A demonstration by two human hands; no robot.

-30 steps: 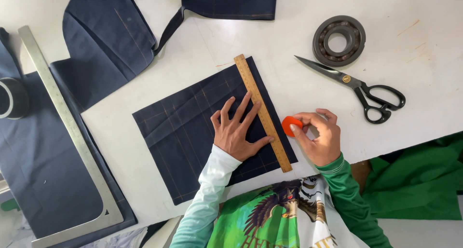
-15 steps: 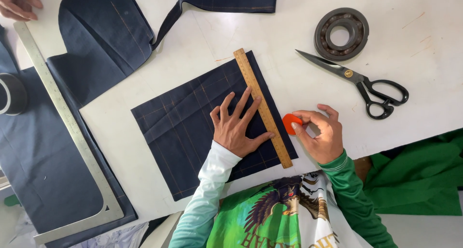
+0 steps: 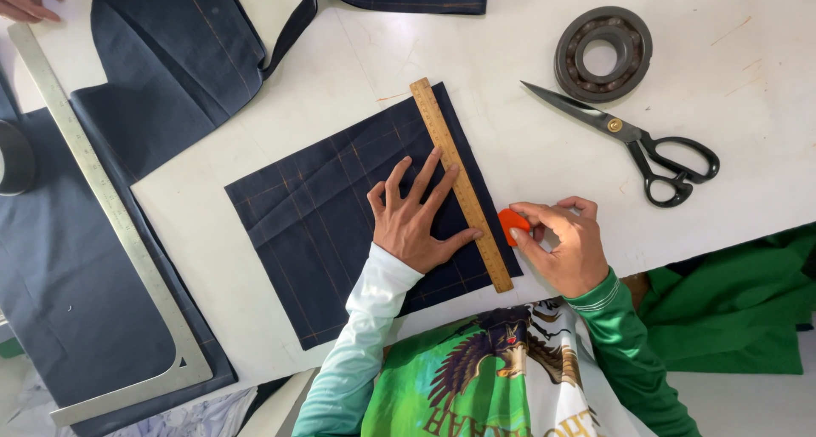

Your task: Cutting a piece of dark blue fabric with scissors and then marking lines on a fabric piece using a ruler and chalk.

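White table [image 3: 255, 233]; hands, chalk unmoved

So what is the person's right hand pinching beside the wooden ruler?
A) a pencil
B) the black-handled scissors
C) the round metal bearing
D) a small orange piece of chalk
D: the right hand pinches a small orange chalk piece at the wooden ruler; the scissors and bearing lie untouched farther up the table.

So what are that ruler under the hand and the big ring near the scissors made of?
The ruler looks like wood: matte tan with fine printed marks. The ring looks like dull grey metal, apparently a bearing, with balls visible between two rims and rusty brown patches.
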